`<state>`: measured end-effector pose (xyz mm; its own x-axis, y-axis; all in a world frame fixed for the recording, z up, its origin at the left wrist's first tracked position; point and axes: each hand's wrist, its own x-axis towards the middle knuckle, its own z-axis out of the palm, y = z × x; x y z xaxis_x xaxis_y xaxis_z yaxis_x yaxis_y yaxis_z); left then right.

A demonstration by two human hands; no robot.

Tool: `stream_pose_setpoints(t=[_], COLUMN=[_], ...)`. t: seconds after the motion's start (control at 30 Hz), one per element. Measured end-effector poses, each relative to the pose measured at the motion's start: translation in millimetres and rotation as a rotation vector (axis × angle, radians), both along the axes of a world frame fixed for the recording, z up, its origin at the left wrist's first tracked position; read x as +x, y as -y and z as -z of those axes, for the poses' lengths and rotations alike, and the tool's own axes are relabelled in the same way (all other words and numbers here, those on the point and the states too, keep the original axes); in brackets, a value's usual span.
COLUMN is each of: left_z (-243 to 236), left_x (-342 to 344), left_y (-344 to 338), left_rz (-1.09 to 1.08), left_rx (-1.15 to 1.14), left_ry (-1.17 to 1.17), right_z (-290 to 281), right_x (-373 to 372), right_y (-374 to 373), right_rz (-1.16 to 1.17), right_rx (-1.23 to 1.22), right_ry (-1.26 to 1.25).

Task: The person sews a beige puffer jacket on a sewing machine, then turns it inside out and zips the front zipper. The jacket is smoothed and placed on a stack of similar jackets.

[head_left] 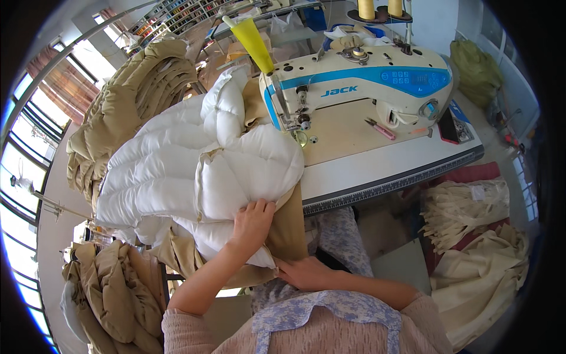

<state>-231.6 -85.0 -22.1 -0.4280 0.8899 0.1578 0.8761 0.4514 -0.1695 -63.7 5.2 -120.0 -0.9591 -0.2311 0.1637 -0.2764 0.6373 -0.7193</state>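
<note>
Machine: a white and blue sewing machine (359, 79) stands beyond my hands, its needle end just beside the padding's right edge and blocking part of my view behind it; a yellow funnel-shaped piece (252, 44) rises there.
Tabletop: on the pale tabletop (354, 174), pink-handled snips (381, 128) lie under the machine's arm, and a dark, red-edged object (448, 128) near the right end.
Thread: yellow cones (366, 9) stand behind the machine.
My left: khaki padded pieces (97, 138) hang in a thick stack; more khaki cloth (109, 283) is heaped lower down.
My right: bundled cream strips (454, 215) lie above loose cream cloth (480, 274); a green bag (476, 71) sits farther back.
Padded piece: the white padded piece (156, 171) spreads left of the needle, puffy, quilted in channels, creased, with tan fabric (288, 227) showing beneath.
Left fingers: my left fingers (257, 207) rest on its white face; whether they pinch it, I cannot tell.
Right fingers: my right fingers (288, 270) grasp its lower corner.
</note>
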Motion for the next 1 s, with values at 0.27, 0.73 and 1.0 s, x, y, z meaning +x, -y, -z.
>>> stream_pose_setpoints(t=[0.27, 0.73, 1.0], left_z=[25.9, 65.1, 54.2], left_x=[24.0, 24.4, 13.5], left_y=[6.3, -13.0, -10.3], left_rz=[0.128, 0.22, 0.161], left_rx=[-0.015, -0.15, 0.323], left_ry=[-0.158, -0.001, 0.228], right_z=[-31.3, -53.1, -60.5], right_x=[-15.2, -235.8, -92.2], right_y=[-26.2, -9.8, -82.8], right_rz=[-0.103, -0.327, 0.278], right_rx=[0.045, -0.056, -0.386], right_ry=[0.285, 0.317, -0.511])
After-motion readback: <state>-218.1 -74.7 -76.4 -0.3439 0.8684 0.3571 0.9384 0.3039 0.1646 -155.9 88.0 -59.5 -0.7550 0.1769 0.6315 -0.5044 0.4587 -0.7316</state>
